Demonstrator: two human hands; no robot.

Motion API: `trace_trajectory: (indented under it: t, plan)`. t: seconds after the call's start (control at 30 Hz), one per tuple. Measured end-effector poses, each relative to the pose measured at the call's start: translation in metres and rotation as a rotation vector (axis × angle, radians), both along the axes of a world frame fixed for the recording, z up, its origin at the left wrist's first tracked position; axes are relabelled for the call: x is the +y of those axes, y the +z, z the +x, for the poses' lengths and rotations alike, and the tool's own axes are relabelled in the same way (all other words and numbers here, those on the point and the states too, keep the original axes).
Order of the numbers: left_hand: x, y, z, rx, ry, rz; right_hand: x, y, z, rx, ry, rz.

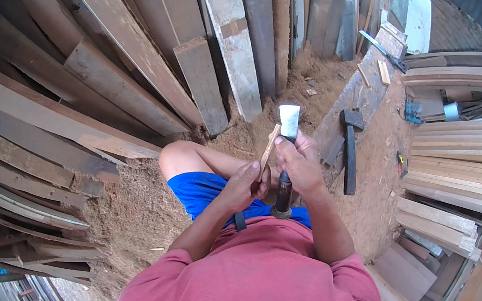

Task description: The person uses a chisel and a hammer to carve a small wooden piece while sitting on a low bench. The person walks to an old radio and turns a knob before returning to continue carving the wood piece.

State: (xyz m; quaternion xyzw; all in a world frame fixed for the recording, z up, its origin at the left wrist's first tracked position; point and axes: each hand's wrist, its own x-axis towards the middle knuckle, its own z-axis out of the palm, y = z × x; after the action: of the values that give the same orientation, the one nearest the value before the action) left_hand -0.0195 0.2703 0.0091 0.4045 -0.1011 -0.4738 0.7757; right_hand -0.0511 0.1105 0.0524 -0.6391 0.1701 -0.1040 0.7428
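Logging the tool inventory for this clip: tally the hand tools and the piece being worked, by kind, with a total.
Chisel, in right hand: 1
Thin wood strip, in left hand: 1
Hammer, on the plank bench: 1
Saw-like tool, far end of the bench: 1
Total: 4

— What leans along the far left?
— Weathered planks (143,53), many of them, slanted against each other over a floor of sawdust (137,210).
— And to the right?
— A dark mallet (349,149) lies on the ground near a long grey board (358,87). Farther off, a saw (383,51) rests on that board's far end. Pale, cleaner boards (472,162) are stacked at the right edge.
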Motion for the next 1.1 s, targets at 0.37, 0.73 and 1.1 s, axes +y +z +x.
trace_trajectory:
  t: [0.37, 0.73, 1.1]
  plan:
    - [0.004, 0.002, 0.020, 0.035, -0.088, -0.075, 0.007, 0.019, 0.001, -0.052, -0.071, 0.234]
    - [0.002, 0.008, 0.069, -0.360, 0.103, 0.242, 0.083, 0.033, -0.019, 0.108, 0.204, 0.813]
    - [0.018, 0.022, 0.024, -0.422, 0.189, 0.220, 0.079, 0.041, -0.035, 0.100, 0.232, 0.695]
